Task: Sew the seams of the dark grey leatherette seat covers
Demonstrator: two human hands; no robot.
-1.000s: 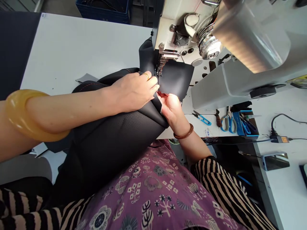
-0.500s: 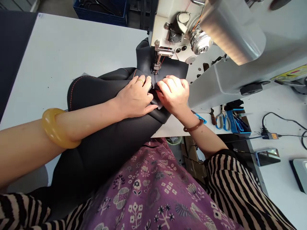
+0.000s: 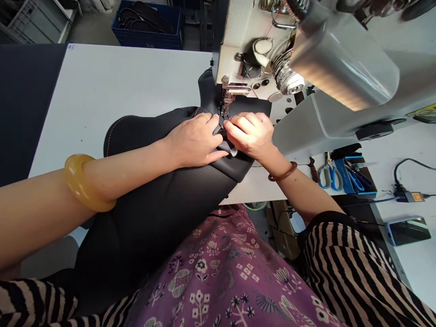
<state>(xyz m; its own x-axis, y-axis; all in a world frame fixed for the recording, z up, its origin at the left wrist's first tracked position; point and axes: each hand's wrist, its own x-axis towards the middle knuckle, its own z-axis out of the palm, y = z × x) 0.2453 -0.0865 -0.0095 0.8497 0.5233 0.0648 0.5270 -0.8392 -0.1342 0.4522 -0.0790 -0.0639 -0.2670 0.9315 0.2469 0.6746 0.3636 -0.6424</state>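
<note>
A large black leather-like cover [image 3: 143, 136] with orange stitching along one edge lies over the table and hangs down onto my lap. Part of it runs under the presser foot [image 3: 224, 106] of a sewing machine [image 3: 235, 41]. Just in front of the foot, my left hand [image 3: 195, 141] grips a fold of the cover, its fingers curled and thumb stretched to the right. My right hand [image 3: 250, 135] pinches the cover's edge from the other side, close to the left fingertips. Between the hands a small pale patch shows. The needle tip is too small to make out.
A lamp-like grey cylinder [image 3: 344, 59] hangs at the upper right. Blue-handled scissors [image 3: 330, 176] lie by a blue box of tools [image 3: 357, 175]. A phone [image 3: 408, 229] and a cable plug [image 3: 408, 196] are farther right. A blue crate [image 3: 148, 34] stands behind the white table [image 3: 129, 75].
The view has shifted, so the scene sits lower and somewhat to the right. Both hands keep their hold on the cover near the presser foot, with slightly more of the pale patch showing.
</note>
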